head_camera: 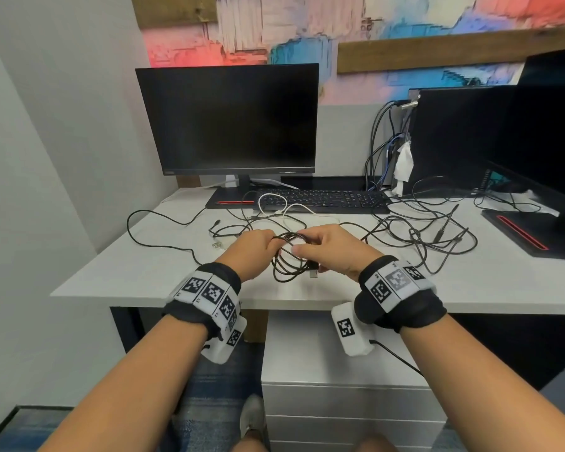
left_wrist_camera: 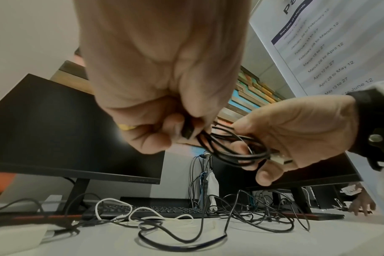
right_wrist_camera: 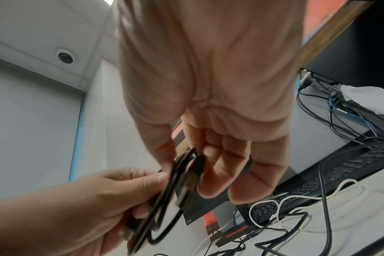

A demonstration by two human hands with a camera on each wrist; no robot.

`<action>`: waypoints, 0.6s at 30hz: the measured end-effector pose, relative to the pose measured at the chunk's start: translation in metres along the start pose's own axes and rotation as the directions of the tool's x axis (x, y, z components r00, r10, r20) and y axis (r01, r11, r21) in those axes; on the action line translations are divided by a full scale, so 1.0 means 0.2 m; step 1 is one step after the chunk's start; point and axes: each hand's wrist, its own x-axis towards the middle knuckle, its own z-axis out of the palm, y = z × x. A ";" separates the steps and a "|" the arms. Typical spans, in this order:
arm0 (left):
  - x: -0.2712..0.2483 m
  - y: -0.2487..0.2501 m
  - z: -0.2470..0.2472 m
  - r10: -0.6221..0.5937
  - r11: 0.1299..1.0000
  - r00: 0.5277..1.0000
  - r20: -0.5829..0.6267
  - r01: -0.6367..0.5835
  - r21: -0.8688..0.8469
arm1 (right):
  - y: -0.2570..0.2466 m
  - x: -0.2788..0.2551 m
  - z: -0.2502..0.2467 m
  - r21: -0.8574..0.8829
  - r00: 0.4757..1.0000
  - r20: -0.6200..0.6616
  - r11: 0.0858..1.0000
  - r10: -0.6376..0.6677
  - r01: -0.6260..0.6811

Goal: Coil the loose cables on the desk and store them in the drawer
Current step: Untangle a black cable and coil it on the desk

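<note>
A black cable coil (head_camera: pixel 289 262) hangs between both hands just above the front of the white desk (head_camera: pixel 144 275). My left hand (head_camera: pixel 268 243) grips the coil's top in a fist, and in the left wrist view the left hand (left_wrist_camera: pixel 164 131) curls tightly round the strands (left_wrist_camera: pixel 235 150). My right hand (head_camera: pixel 307 247) pinches the coil from the right with thumb and fingers. A USB plug (head_camera: pixel 313 273) sticks out under the right hand. In the right wrist view the right hand (right_wrist_camera: pixel 186 173) holds the blurred coil (right_wrist_camera: pixel 175 190). A white drawer unit (head_camera: pixel 340 402) stands under the desk, drawers closed.
Loose cables lie on the desk: a white cable (head_camera: pixel 284 207) behind the hands, a black tangle (head_camera: pixel 437 230) to the right, a long black lead (head_camera: pixel 150 230) to the left. A keyboard (head_camera: pixel 320 199), monitor (head_camera: pixel 229 119) and PC tower (head_camera: pixel 454 138) stand behind.
</note>
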 end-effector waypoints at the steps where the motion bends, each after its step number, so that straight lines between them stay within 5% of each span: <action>1: 0.00 -0.01 0.00 -0.002 1.000 1.000 0.005 0.002 -0.014 | 0.00 0.00 0.00 -0.028 1.000 -0.006 1.000 0.003 -0.003; 7: -0.03 -0.03 0.02 0.042 0.988 0.999 0.008 -0.041 -0.151 | 0.00 0.00 0.00 -0.169 0.999 -0.047 0.986 -0.017 0.008; 18: 0.00 -0.05 -0.01 0.113 0.979 0.991 -0.070 -0.123 -0.160 | 0.00 -0.01 -0.01 -0.265 1.000 -0.017 0.964 -0.006 0.001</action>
